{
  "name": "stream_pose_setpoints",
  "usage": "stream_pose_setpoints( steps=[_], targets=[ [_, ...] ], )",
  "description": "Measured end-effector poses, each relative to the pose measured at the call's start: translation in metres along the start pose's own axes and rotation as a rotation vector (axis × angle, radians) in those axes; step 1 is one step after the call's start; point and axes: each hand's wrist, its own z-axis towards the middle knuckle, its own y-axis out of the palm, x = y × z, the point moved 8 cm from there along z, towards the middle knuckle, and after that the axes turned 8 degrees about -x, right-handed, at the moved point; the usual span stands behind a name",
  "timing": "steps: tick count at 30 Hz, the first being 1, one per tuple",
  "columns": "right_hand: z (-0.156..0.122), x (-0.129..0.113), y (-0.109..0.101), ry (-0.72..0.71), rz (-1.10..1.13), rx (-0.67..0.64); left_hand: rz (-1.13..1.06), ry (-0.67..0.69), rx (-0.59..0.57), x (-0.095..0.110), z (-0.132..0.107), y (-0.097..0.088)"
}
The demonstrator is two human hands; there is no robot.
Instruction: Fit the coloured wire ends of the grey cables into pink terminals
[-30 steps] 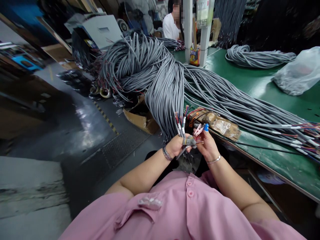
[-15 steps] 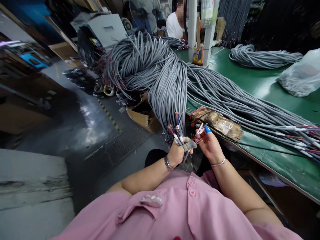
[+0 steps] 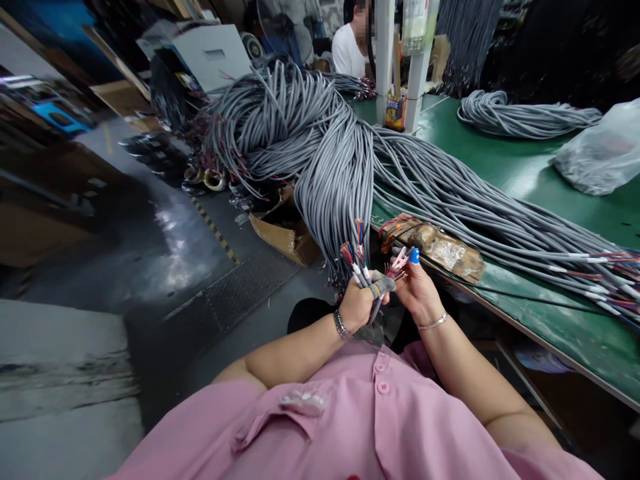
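Note:
My left hand (image 3: 356, 305) is closed around several grey cables (image 3: 364, 280), whose white-banded ends fan out into thin coloured wires. A grey cover with a yellow stripe wraps its thumb. Fine wires with bare coppery tips (image 3: 395, 273) stick out past that thumb, toward my other hand. My right hand (image 3: 421, 291), with a blue cover on one fingertip, pinches a small pink tool (image 3: 399, 259) right beside these wires. The tool's exact kind is too small to make out, and part of it is hidden by the fingers.
A big heap of grey cables (image 3: 335, 157) hangs over the edge of the green table (image 3: 530, 160). Taped wooden block (image 3: 445, 250) lies at that edge. An open carton (image 3: 280, 233) stands on the floor. Someone in white (image 3: 349, 52) is behind the table.
My left hand has shifted slightly right with the cables, closer to my right hand. My right hand has moved a little left, and the wire tips now meet the pink tool more closely.

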Motion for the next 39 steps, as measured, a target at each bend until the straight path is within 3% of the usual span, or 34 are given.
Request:
stream_pose_setpoints(
  steps=[4, 11, 18, 27, 39],
  targets=[
    [0.001, 0.001, 0.004, 0.000, -0.002, -0.039, 0.010, -0.011, 0.027, -0.002, 0.001, -0.001],
    [-0.001, 0.002, 0.005, 0.020, 0.049, 0.003, 0.004, 0.022, 0.015, 0.000, -0.001, -0.002],
    [-0.003, 0.001, 0.003, 0.063, 0.050, -0.078, 0.046, 0.035, 0.015, -0.003, -0.009, -0.006],
    [-0.002, -0.006, 0.002, -0.038, -0.057, -0.125, -0.019, 0.039, 0.050, 0.001, -0.003, -0.003],
    [0.000, -0.005, 0.004, -0.057, -0.095, -0.139, -0.025, 0.052, 0.046, -0.001, 0.003, 0.001]
  ],
)
